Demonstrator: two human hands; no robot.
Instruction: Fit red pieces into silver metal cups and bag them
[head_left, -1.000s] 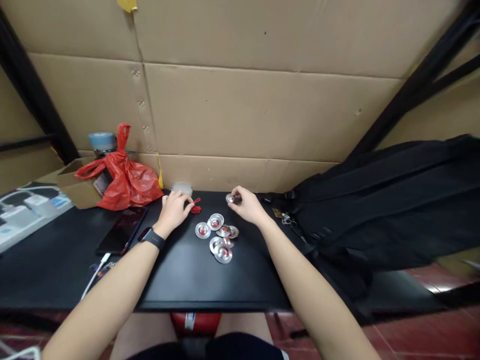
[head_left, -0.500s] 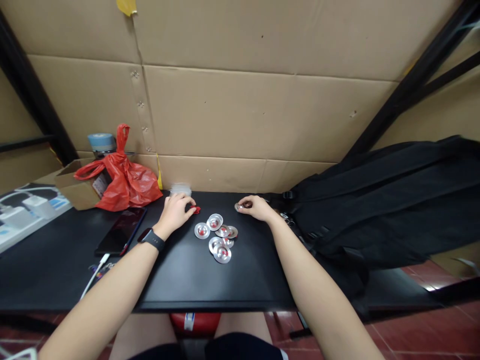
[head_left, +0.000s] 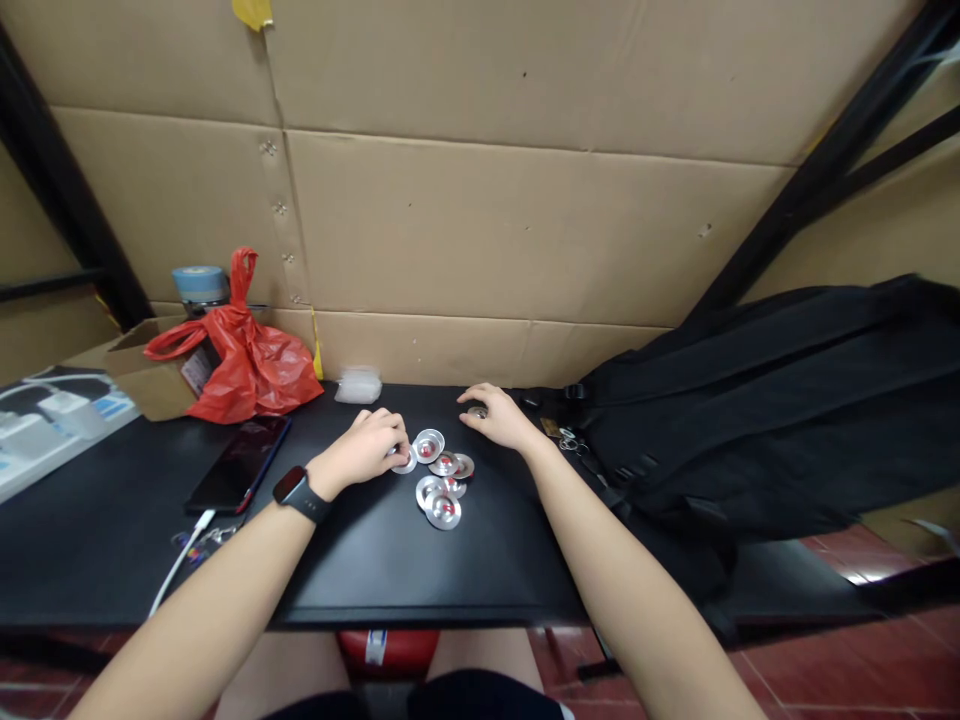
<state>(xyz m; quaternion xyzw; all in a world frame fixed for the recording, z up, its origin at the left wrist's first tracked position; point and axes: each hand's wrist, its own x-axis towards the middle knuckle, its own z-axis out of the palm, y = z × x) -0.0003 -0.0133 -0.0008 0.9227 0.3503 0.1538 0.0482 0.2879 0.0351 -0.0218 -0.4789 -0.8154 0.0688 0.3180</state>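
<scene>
My left hand (head_left: 369, 447) has its fingers bent and drawn together over the left side of a shiny round metal disc (head_left: 406, 464), hiding part of it. Beside this disc lie several more on the black table, among them an upper one (head_left: 429, 446) and a lower one (head_left: 443, 510). They overlap loosely, and red spots show at their middles. My right hand (head_left: 499, 415) is further back, thumb and fingers apart around a small metal disc (head_left: 478, 412) lying on the table.
A clear plastic packet (head_left: 358, 386) lies near the cardboard wall. To the left are a red plastic bag (head_left: 251, 365), a cardboard box (head_left: 154, 375), a phone (head_left: 240, 465), a white cable (head_left: 176, 570) and a power strip (head_left: 45, 440). A black backpack (head_left: 787, 400) fills the right side.
My left hand has moved toward me and right, from the plastic packet and a red piece onto the leftmost disc; the red piece no longer shows. My right fingers have spread off their disc.
</scene>
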